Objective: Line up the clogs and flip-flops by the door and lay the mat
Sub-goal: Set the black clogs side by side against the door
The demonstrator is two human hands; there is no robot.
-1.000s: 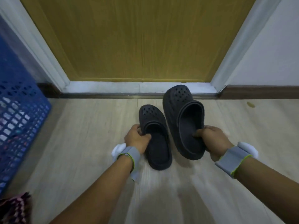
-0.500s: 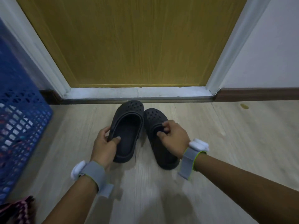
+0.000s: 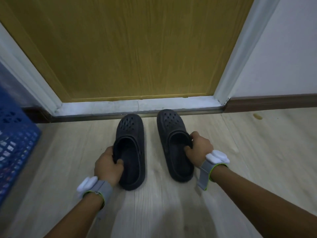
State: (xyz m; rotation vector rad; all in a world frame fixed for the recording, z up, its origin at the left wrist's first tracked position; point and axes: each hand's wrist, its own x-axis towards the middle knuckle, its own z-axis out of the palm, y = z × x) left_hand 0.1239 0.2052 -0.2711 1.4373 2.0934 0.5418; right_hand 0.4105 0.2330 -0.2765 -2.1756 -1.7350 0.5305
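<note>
Two dark clogs stand side by side on the pale wood floor, toes toward the yellow door (image 3: 130, 48). The left clog (image 3: 132, 146) is gripped at its left rim by my left hand (image 3: 108, 166), thumb inside the opening. My right hand (image 3: 199, 148) grips the right rim of the right clog (image 3: 173, 134), whose toe almost touches the white threshold (image 3: 137, 105). A hand-wide gap separates the clogs. No flip-flops or mat are in view.
A blue perforated plastic crate (image 3: 15, 152) stands at the left edge. White door frame posts (image 3: 240, 48) flank the door, with dark skirting (image 3: 271, 102) and a white wall to the right. A small yellowish spot (image 3: 257, 116) marks the floor at right.
Both clogs have been slid apart and forward toward the threshold. My right hand now holds the right clog at its outer rim; both clogs now point straight at the door.
</note>
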